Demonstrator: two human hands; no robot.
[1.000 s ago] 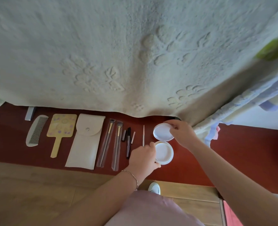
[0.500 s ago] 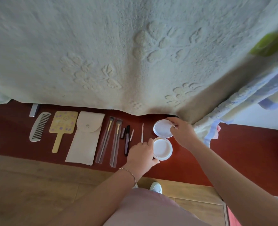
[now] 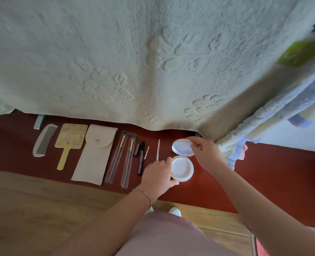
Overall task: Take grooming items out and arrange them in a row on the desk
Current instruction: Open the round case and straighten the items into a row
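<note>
You have a smooth, matt red-brown table (image 3: 264,174) under a thick, nubbly cream blanket (image 3: 134,52) with raised flower patterns. At the 9 o'clock end lies a pale comb (image 3: 44,140) that looks like plastic, then a yellow mirror (image 3: 70,140) with a matt, wood-like handle, then a beige pouch (image 3: 94,154) of soft matt cloth with a small metal snap. The brushes (image 3: 122,157) lie in glossy clear plastic sleeves. The round white case (image 3: 182,159) is smooth, shiny plastic. The floor (image 3: 23,200) at 6 o'clock looks like wood.
</note>
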